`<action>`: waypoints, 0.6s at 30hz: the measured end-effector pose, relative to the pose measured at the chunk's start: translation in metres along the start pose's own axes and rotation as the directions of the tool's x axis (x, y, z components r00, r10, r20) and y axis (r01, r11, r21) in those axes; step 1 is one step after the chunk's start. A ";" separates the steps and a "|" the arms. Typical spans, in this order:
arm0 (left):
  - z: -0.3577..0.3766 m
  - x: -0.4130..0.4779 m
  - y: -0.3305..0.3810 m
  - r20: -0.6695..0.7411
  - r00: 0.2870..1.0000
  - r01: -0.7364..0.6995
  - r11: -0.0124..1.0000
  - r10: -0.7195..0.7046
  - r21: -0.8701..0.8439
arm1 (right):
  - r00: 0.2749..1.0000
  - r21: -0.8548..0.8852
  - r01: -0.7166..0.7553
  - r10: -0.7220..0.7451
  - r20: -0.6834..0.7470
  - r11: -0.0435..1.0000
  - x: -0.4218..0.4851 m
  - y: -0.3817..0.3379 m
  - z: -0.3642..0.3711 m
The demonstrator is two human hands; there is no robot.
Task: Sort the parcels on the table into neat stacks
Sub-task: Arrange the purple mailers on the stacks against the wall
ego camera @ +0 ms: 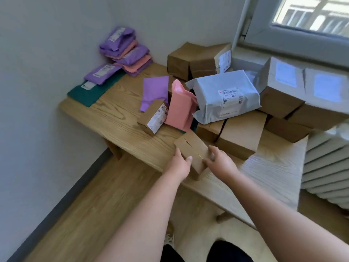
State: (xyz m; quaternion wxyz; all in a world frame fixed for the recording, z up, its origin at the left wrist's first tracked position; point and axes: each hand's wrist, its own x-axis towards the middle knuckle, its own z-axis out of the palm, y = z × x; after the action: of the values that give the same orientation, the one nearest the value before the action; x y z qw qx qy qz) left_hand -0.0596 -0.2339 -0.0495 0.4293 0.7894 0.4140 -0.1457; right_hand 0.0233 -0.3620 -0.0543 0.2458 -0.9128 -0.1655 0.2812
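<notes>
- The small box (191, 148) sits at the near edge of the desk (117, 118), just in front of the heap of bigger brown boxes (241, 133). My left hand (179, 164) grips its left side with the thumb up on the box, and my right hand (221, 163) wraps its right end — both are grasping it.
- It is plain cardboard with a slit flap on top, so I judge it stiff, light and not slippery. Holding the two sides, clear of the flap, should keep it closed.
- The grey bag (224, 95) on top of the heap looks soft and slidy — I would lift that one from beneath.
- The pink envelope (179, 110) leaning beside it looks floppy.
- The desk is bare grained wood, flat enough for steady stacks.
- A white wall stands to the left, with purple envelopes (124, 50) piled in the corner. A window (302, 19) and a radiator (328, 167) are to the right, with a wood floor (105, 205) below.
</notes>
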 end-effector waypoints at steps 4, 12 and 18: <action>-0.006 0.020 -0.003 0.050 0.999 0.002 0.990 0.005 -0.141 | 0.993 0.101 -0.119 0.121 -0.010 0.988 -0.015 -0.002 0.017; 0.004 0.024 -0.016 0.205 0.978 -0.001 0.987 0.034 -0.159 | 0.940 0.357 -0.311 0.341 -0.022 0.881 -0.023 0.006 0.029; 0.012 0.020 -0.012 0.184 0.980 -0.041 0.988 0.068 -0.148 | 0.892 0.533 -0.399 0.452 0.035 0.746 -0.017 0.006 0.034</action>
State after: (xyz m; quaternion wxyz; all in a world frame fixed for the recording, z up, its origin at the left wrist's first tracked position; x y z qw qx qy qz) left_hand -0.0554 -0.2296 -0.0753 0.5261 0.7502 0.3590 -0.1778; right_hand -0.0096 -0.3624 -0.0744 0.4229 -0.8358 0.1422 0.3198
